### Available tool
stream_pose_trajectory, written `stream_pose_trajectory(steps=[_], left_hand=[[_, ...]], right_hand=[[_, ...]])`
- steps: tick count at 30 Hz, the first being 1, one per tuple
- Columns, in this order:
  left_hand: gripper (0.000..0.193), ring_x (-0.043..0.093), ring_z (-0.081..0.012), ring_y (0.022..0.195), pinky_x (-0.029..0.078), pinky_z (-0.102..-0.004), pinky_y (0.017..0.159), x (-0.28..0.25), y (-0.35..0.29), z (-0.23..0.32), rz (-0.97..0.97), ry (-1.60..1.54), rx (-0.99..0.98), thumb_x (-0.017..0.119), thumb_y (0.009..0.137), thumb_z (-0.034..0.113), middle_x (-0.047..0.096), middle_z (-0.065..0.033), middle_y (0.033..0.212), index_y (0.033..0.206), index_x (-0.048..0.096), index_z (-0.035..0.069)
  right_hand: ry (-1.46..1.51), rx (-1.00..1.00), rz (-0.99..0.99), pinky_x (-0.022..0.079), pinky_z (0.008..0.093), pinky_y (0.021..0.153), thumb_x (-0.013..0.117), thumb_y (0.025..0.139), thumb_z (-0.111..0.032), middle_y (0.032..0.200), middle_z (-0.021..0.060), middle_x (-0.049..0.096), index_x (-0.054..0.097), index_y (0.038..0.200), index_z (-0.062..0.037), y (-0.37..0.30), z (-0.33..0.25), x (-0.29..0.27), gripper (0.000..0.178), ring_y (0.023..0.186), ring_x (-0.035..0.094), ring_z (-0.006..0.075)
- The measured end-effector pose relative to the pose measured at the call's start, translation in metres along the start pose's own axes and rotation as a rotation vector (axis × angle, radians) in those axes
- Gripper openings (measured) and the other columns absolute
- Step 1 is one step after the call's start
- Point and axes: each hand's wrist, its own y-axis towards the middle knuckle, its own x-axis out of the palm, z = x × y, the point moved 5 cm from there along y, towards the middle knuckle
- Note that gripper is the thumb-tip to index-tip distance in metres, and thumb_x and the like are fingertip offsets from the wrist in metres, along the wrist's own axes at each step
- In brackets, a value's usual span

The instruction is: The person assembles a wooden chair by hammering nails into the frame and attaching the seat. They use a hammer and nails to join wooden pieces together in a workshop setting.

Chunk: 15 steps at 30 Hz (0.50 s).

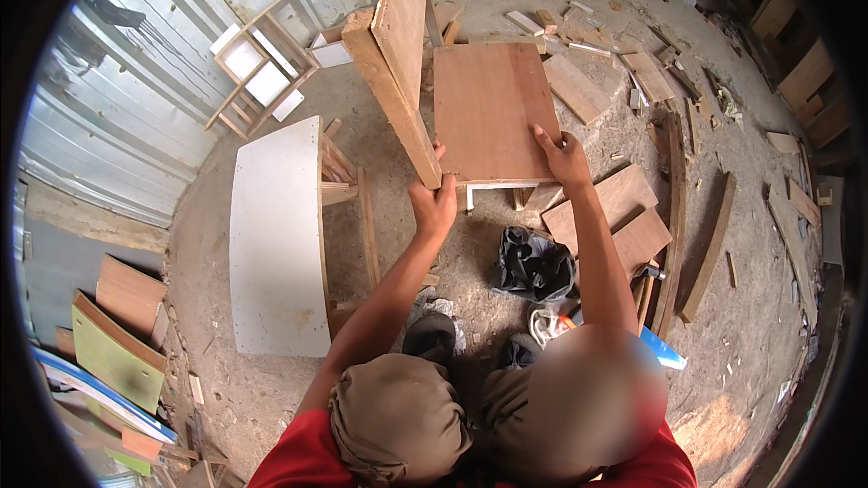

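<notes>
My left hand (435, 205) is closed round the lower end of a wooden batten (384, 90), where it meets the near left corner of a brown plywood panel (493, 113). The batten edges an upright plywood board (404, 14) that leans up on the left of the panel. My right hand (567, 160) grips the panel's right edge near its front corner, with the thumb on top and the other fingers mostly hidden beneath. Under the front edge, a white strip (506, 185) and wooden pieces show. Whether the board and panel are joined is hidden.
A white-topped wooden table (278, 244) stands left. A black bag (535, 264) lies between my forearms, near plywood offcuts (624, 208) and long battens (710, 248). A wooden frame (260, 68) leans by the metal wall (154, 99). Scraps litter the floor.
</notes>
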Motion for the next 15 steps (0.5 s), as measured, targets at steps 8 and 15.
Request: stream_pose_trajectory(steps=[8,15], left_hand=[[0.066,0.053,-0.0264,0.13,0.041,-0.0364,0.106,-0.007,0.005,-0.001,-0.215,-0.144,0.01,0.055,0.083,-0.006,0.044,-0.0228,0.151,0.147,0.041,-0.004],[0.082,0.018,-0.0298,0.153,0.015,-0.0403,0.124,-0.016,0.012,0.008,-0.353,-0.288,-0.062,0.043,0.073,-0.017,0.025,-0.0211,0.162,0.152,0.027,-0.006]], right_hand=[[0.25,0.207,-0.271,0.059,0.0324,0.07,0.076,0.084,-0.052,0.102,0.0233,0.07,0.057,0.117,0.021,0.03,0.011,0.003,0.082,0.083,0.072,0.0242],[0.19,0.049,-0.062,0.057,0.0347,0.065,0.075,0.087,-0.048,0.089,0.0218,0.07,0.064,0.103,0.0208,0.006,-0.004,0.005,0.071,0.077,0.071,0.0243]])
